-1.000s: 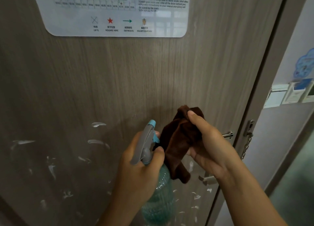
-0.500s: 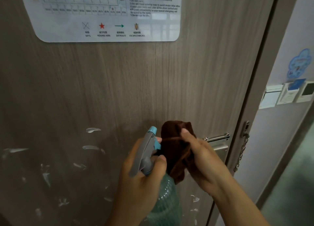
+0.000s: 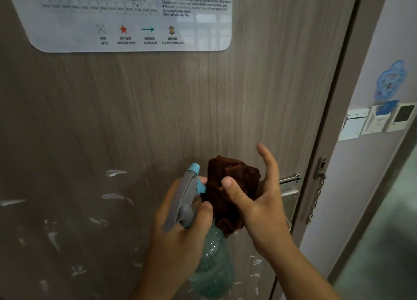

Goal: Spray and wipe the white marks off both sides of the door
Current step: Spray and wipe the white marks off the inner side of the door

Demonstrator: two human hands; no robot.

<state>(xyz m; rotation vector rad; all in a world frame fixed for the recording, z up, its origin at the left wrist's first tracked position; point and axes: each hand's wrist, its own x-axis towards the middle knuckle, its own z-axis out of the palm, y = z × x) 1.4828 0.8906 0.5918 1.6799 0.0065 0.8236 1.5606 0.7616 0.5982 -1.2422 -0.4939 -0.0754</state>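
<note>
A grey-brown wooden door (image 3: 203, 101) fills the view, with several white marks (image 3: 115, 173) smeared over its lower half. My left hand (image 3: 178, 234) grips the neck of a teal spray bottle (image 3: 213, 261) with a grey and blue trigger head, nozzle up and towards the door. My right hand (image 3: 255, 200) holds a bunched dark brown cloth (image 3: 230, 187) right beside the sprayer, thumb pressed on it and fingers stretched upward behind it.
A laminated escape-route notice (image 3: 135, 29) is stuck on the upper door. A metal handle (image 3: 290, 179) and a door chain (image 3: 316, 196) sit at the door's right edge. On the wall to the right are a card holder and switches (image 3: 379, 119).
My right hand has regathered the cloth into a tighter bunch and its fingers have straightened upward. The view has shifted slightly; the bottle stays in my left hand.
</note>
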